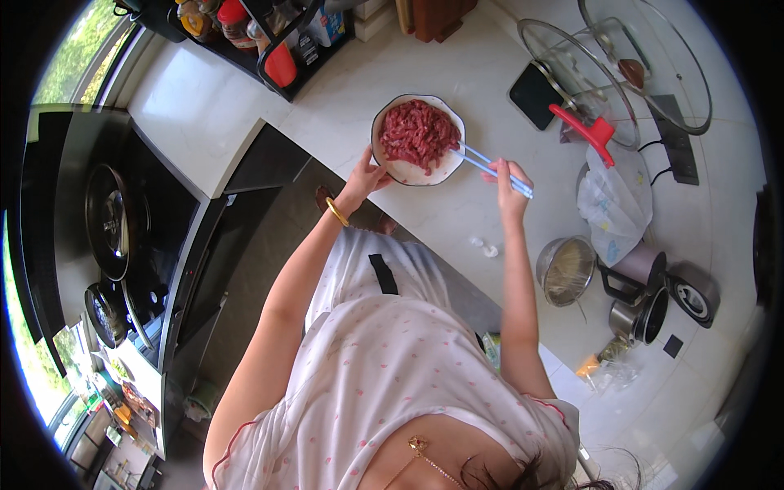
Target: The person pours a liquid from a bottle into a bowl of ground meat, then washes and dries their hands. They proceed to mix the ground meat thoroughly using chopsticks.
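Note:
A white scalloped bowl [407,174] with a dark rim stands on the pale countertop and holds strips of raw red meat [418,131]. The meat is heaped toward the bowl's far side, leaving some of the near inner wall bare. My left hand [365,176] grips the bowl's near left rim, thumb up along its side. In my right hand [509,187] is a pair of light blue chopsticks [484,163]. Their tips reach over the right rim and touch the edge of the meat.
A black rack [288,73] with seasoning bottles stands at the back left. Glass lids [634,67], a red clip [591,131], a plastic bag [615,199], a mesh strainer [566,271] and a steel pot [637,315] line the right side. A frying pan [110,220] sits on the stove at left.

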A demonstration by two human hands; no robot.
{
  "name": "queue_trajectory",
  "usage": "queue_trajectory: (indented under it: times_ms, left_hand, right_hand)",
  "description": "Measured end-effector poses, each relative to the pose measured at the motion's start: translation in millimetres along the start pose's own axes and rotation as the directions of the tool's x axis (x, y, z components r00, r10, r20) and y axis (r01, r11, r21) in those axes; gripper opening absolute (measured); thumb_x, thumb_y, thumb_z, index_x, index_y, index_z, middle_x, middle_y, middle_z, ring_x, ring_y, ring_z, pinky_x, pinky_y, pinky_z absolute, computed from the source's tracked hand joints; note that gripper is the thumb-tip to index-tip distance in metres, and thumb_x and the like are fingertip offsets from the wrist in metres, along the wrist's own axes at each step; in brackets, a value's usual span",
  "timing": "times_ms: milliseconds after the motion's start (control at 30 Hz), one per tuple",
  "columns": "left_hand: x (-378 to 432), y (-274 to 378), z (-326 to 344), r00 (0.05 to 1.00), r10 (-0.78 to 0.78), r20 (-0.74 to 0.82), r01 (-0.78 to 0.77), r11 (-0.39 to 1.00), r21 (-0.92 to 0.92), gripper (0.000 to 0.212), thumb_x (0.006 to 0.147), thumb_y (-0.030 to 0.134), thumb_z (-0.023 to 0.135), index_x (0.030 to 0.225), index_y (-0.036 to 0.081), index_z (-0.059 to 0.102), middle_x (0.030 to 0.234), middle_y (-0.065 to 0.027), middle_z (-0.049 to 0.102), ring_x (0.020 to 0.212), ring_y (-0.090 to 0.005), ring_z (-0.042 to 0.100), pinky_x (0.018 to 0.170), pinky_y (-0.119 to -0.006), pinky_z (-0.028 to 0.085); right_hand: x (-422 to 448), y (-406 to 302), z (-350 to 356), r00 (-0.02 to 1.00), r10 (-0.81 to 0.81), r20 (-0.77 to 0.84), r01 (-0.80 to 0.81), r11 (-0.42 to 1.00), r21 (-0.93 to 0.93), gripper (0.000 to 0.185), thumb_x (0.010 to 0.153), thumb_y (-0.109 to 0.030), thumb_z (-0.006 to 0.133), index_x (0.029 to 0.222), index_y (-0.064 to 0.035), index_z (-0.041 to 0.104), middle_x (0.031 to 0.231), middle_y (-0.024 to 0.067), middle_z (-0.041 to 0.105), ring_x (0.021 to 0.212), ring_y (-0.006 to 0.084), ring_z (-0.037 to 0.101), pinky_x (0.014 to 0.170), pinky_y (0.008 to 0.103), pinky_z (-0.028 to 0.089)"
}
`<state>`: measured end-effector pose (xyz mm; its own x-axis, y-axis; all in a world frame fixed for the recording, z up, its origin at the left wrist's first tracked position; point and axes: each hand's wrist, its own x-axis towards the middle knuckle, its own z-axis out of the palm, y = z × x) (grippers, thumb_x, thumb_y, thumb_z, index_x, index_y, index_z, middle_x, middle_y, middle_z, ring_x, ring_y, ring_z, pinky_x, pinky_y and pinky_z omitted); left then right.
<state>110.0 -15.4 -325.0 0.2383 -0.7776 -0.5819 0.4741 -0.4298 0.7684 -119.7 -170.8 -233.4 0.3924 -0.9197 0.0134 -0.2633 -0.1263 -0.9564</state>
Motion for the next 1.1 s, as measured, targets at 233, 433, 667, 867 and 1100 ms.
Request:
queue_trajectory:
  times_ms: [233, 433, 667, 867, 1100]
  left_hand:
    - [-3, 4, 2, 1.000, -0.003, 0.014, 0.002, 1.000, 0.006, 0.057, 0.091, 0.013, 0.047, 0.137, 0.016, 0.015, 0.106, -0.0112, 0.054, 0.091, -0.0185, 0.059, 0.079, -0.027, 0.051]
    - [2, -4, -1, 1.000, 0.025, -0.001, -0.025, 0.999, -0.036, 0.059, 0.089, 0.012, 0.049, 0.137, 0.016, 0.016, 0.097, -0.0118, 0.057, 0.084, -0.0179, 0.061, 0.075, -0.027, 0.053]
    - [-1, 0, 1, 1.000, 0.002, 0.023, -0.001, 1.000, -0.018, 0.058, 0.090, 0.013, 0.050, 0.137, 0.017, 0.017, 0.100, -0.0102, 0.055, 0.087, -0.0175, 0.060, 0.079, -0.027, 0.052]
    - [-1, 0, 3, 1.000, 0.020, 0.011, -0.020, 0.999, -0.025, 0.058, 0.090, 0.012, 0.049, 0.137, 0.016, 0.016, 0.103, -0.0107, 0.055, 0.087, -0.0174, 0.060, 0.079, -0.026, 0.051]
    - [-2, 1, 2, 1.000, 0.001, -0.001, -0.001, 1.000, -0.008, 0.057, 0.090, 0.013, 0.048, 0.137, 0.015, 0.016, 0.105, -0.0106, 0.056, 0.090, -0.0169, 0.059, 0.079, -0.027, 0.051]
  right_hand:
    - [1, 41, 32, 0.919, 0.347, -0.188, -0.174, 0.783, 0.597, 0.031, 0.090, -0.026, 0.050, 0.082, 0.0041, 0.054, 0.074, 0.0116, 0.059, 0.062, 0.0207, 0.062, 0.061, 0.0271, 0.054]
    - [1, 9, 33, 0.959, 0.237, -0.156, -0.116, 0.829, 0.547, 0.029, 0.090, -0.024, 0.049, 0.082, 0.0041, 0.054, 0.075, 0.0119, 0.059, 0.061, 0.0196, 0.062, 0.060, 0.0263, 0.053]
    - [2, -14, 60, 0.997, 0.074, -0.012, -0.061, 0.887, 0.458, 0.026, 0.090, -0.018, 0.048, 0.084, 0.0062, 0.057, 0.076, 0.0124, 0.061, 0.063, 0.0183, 0.063, 0.061, 0.0261, 0.053]
    - [4, -28, 75, 0.977, -0.009, 0.211, -0.011, 0.996, 0.094, 0.018, 0.086, -0.014, 0.057, 0.080, 0.0030, 0.062, 0.072, 0.0053, 0.063, 0.061, 0.0121, 0.062, 0.054, 0.0222, 0.049]
    - [28, -65, 2, 0.995, 0.084, 0.060, -0.092, 0.984, 0.154, 0.026, 0.090, -0.019, 0.050, 0.083, 0.0048, 0.057, 0.070, 0.0085, 0.060, 0.056, 0.0135, 0.061, 0.050, 0.0208, 0.048]
